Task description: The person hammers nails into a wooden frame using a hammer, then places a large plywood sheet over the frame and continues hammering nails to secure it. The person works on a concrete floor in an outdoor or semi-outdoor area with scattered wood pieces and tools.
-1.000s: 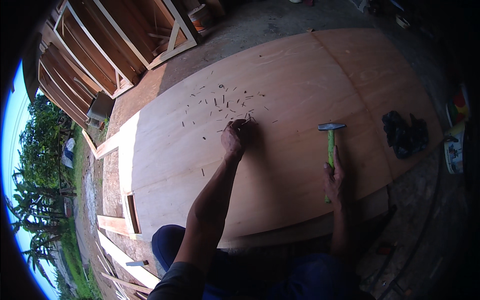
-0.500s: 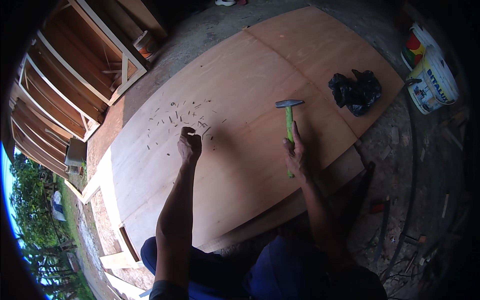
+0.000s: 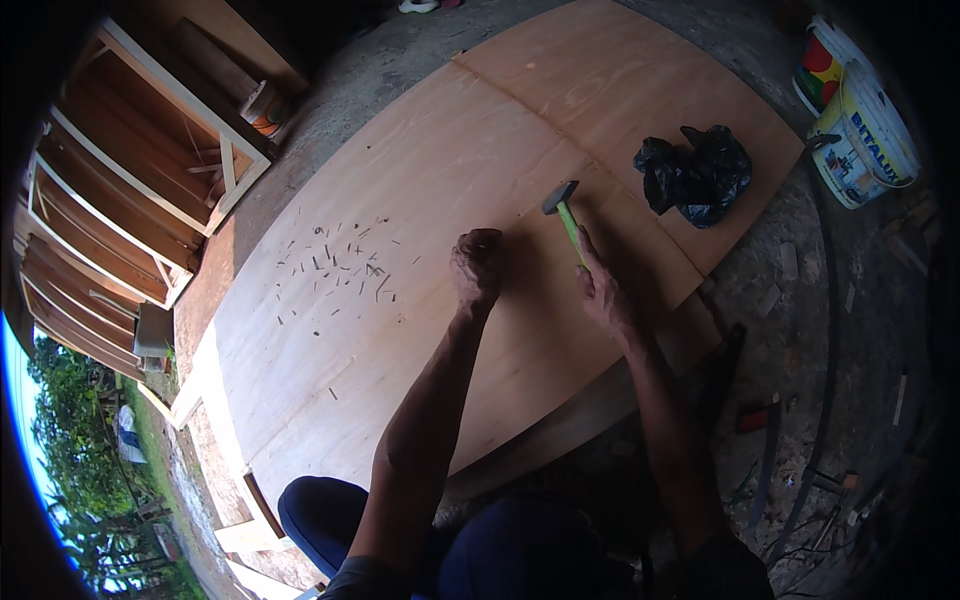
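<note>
My right hand [image 3: 603,295] is wrapped round the green handle of a hammer [image 3: 568,214], whose dark metal head points away from me above the wooden sheet. To its left, my left hand [image 3: 477,268] hovers over the same sheet with curled, closed fingers. Whatever those fingers hold, if anything, is hidden. Short dark slivers [image 3: 330,262] lie scattered on the plywood sheet [image 3: 440,170], left of my left hand; their exact kind is too small to tell.
A crumpled black plastic bag [image 3: 700,175] lies on the far right of the sheet, near a seam. Two buckets [image 3: 862,140] stand beyond it on the floor. Wooden frames [image 3: 140,170] stand at the left. A dark strip [image 3: 768,460] lies on the floor at right.
My left hand has moved right, from beside the scattered slivers toward the hammer. The hammer has tilted and its head has turned. The whole view has shifted slightly.
</note>
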Available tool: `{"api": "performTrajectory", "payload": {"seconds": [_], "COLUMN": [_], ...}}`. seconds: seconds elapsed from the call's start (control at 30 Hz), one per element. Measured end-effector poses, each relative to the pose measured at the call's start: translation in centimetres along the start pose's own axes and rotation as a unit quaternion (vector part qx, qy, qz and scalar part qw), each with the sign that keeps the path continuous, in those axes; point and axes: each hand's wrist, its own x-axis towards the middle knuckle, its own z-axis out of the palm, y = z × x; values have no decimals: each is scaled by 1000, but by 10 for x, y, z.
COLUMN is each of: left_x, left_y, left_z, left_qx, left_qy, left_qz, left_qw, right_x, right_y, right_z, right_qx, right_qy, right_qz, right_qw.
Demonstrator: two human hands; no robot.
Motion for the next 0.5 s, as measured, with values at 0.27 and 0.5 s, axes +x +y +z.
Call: {"api": "performTrajectory", "payload": {"seconds": [0.27,0.5], "left_x": [18,16], "left_y": [24,27], "left_z": [53,56], "left_qx": [31,155], "left_qy": [34,33], "left_qz": [-15,-13], "left_qw": [999,987], "right_x": [-5,-14], "right_y": [-12,-4], "right_z": [-15,-10], "right_qx": [-13,59], "right_qy": [-4,23], "right_qz": [102,20], "right_qw": [995,998]}}
